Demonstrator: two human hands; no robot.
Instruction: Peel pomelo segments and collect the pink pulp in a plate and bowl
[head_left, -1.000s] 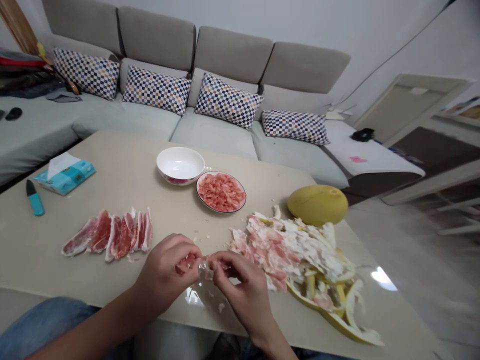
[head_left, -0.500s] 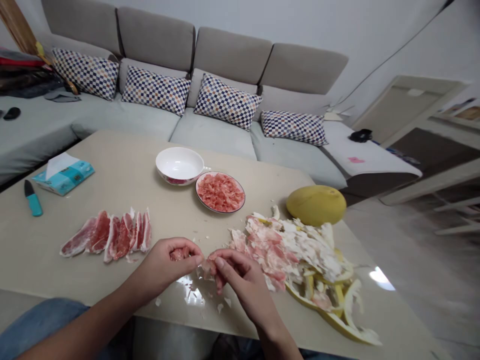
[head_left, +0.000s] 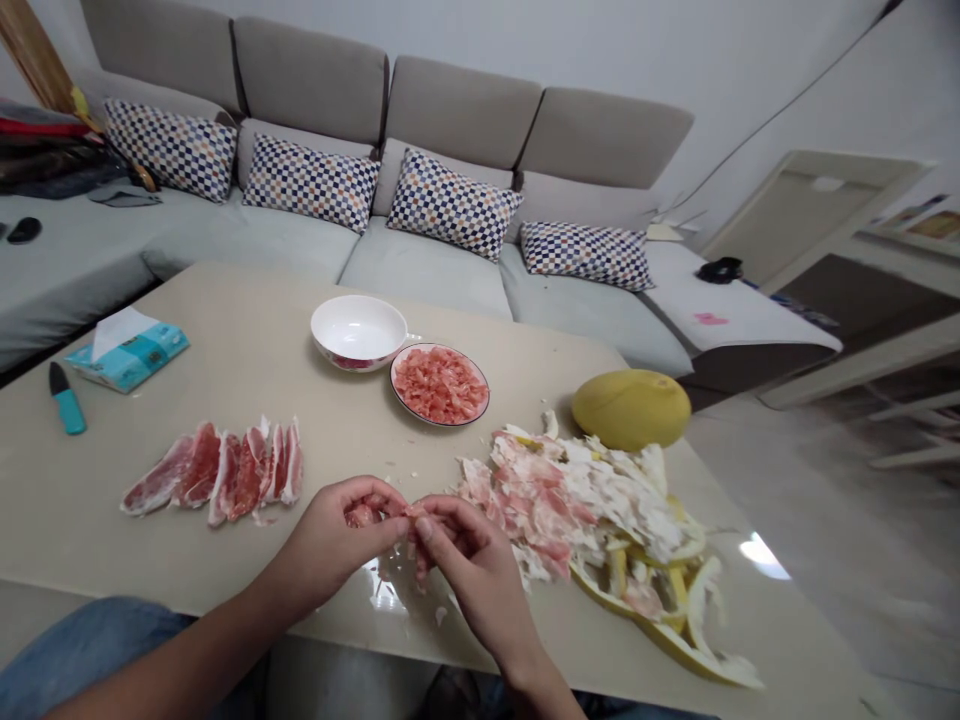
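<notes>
Pulp (head_left: 362, 514), pink and moist, sits in the curl of the left hand (head_left: 330, 530) at the lower centre of the frame, that hand's grip pinched, thumb to forefinger. I see the right hand (head_left: 476, 560) meeting it tip to tip, its own grip pressed together on a small pinkish scrap (head_left: 412, 513) mostly hidden by the fingers. Under them spreads a glossy beige tabletop (head_left: 247, 330). To the left lies a row of red fruit segments with whitish skin (head_left: 240, 475); to the right, a heap of torn pink-and-white membrane (head_left: 540, 490) beside thick, curved yellow-green rind (head_left: 670, 642). A whole, rounded yellow fruit (head_left: 631, 410) sits just behind the heap. Mid-frame, a dark-rimmed white plate (head_left: 409, 403) bears loose red-pink flesh (head_left: 441, 384), next to a round white bowl (head_left: 358, 325). Toward the left edge are a blue tissue packet (head_left: 142, 360) and a black-bladed knife with a turquoise handle (head_left: 67, 400). Checked cushions (head_left: 454, 205) line the grey sofa (head_left: 420, 262) above.
</notes>
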